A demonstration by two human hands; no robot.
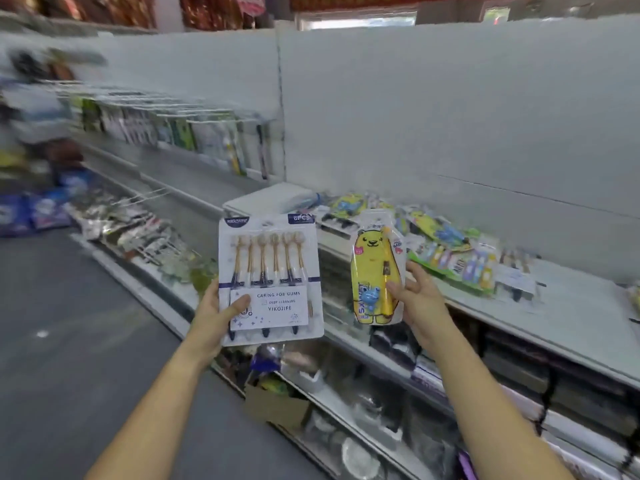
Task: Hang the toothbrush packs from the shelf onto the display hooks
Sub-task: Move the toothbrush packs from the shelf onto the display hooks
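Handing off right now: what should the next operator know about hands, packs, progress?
Left hand grips the white six-brush pack at its lower left edge.
Right hand holds the yellow bear pack.
Both are off the shelf, unhung.
A pile of packs lies on the shelf.
Hung packs show on the hooks at left.
Left to do: hang both held packs, then the pile.

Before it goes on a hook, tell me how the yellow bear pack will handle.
The yellow bear pack probably feels light: the right hand holds it upright by one edge. Its glossy plastic may be slippery. It stands without drooping, so likely stiff.
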